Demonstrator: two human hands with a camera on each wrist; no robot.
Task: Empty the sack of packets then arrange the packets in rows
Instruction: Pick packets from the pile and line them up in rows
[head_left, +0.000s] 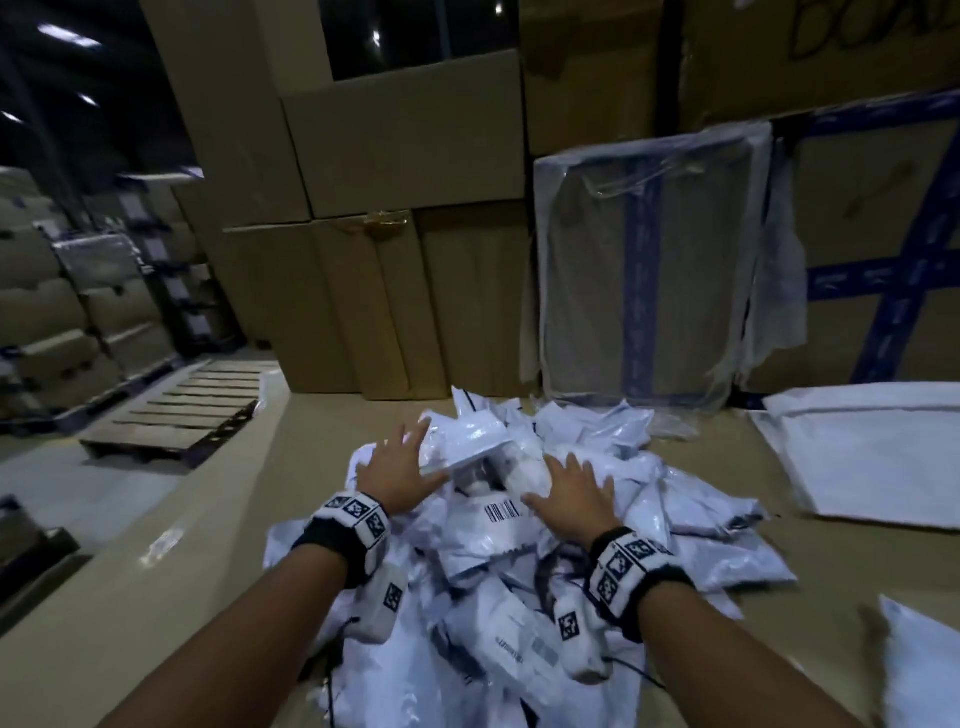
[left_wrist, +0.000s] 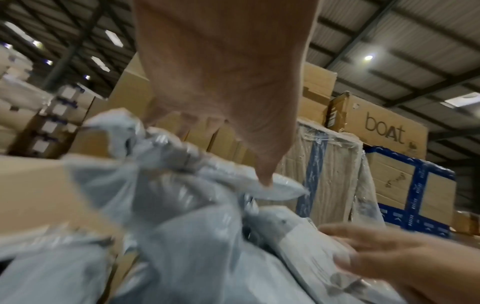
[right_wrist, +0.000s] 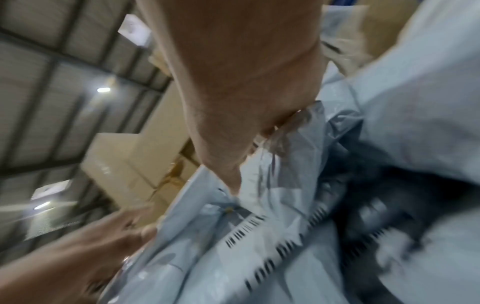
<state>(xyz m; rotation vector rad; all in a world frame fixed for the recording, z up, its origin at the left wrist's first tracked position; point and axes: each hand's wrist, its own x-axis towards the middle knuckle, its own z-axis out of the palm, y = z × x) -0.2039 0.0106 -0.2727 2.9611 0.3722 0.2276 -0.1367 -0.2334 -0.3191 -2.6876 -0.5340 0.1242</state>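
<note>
A loose heap of white plastic packets (head_left: 524, 525) lies on a tan counter (head_left: 156, 597), in front of stacked cardboard boxes (head_left: 405, 208). Both hands rest flat on top of the heap with fingers spread and released: the left hand (head_left: 400, 467) on its left side, the right hand (head_left: 574, 493) just right of its middle. A flat white sack (head_left: 872, 457) lies on the counter, right of the heap. A wooden pallet (head_left: 176, 415) sits on the floor, left of the heap.

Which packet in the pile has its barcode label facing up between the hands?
The white packet just below the gap between the left hand and right hand; it alone shows a bold black barcode there.
</note>
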